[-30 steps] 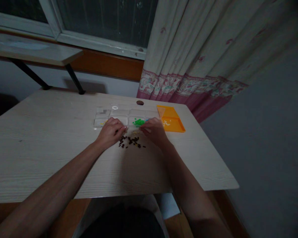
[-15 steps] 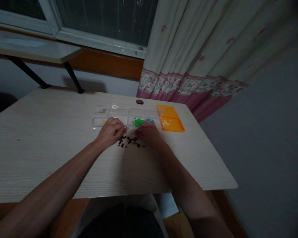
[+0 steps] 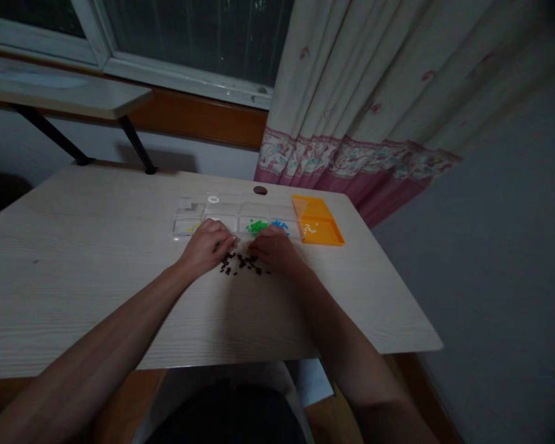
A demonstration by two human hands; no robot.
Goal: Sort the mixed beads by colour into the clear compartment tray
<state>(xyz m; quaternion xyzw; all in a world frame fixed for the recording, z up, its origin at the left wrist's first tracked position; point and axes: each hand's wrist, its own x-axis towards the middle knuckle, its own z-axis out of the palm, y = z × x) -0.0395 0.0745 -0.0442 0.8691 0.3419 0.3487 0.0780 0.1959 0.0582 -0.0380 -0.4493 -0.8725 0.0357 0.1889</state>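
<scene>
Dark brown small pieces (image 3: 247,262) lie scattered on the table, with a few yellowish ones among them. My left hand (image 3: 209,242) rests at their far left side, its fingers curled together by the front edge of a clear compartment tray (image 3: 222,209); whatever is in the fingertips is too small to name. Just right of it, my right hand (image 3: 274,245) bends its fingers down toward the pile, fingertips partly hidden. In the tray sit green pieces (image 3: 258,227), blue pieces (image 3: 280,225) and a few yellow pieces (image 3: 193,227), the last partly behind my left hand.
An orange tray (image 3: 330,231) with several white pieces (image 3: 309,227) stands at the right end of the clear one. Behind are a cable hole (image 3: 260,190), a long curtain (image 3: 333,148) and a raised shelf (image 3: 74,92) on black legs. The pale table (image 3: 97,296) extends left.
My right hand's fingertips have shifted very slightly left over the pile. My left hand and the trays look the same.
</scene>
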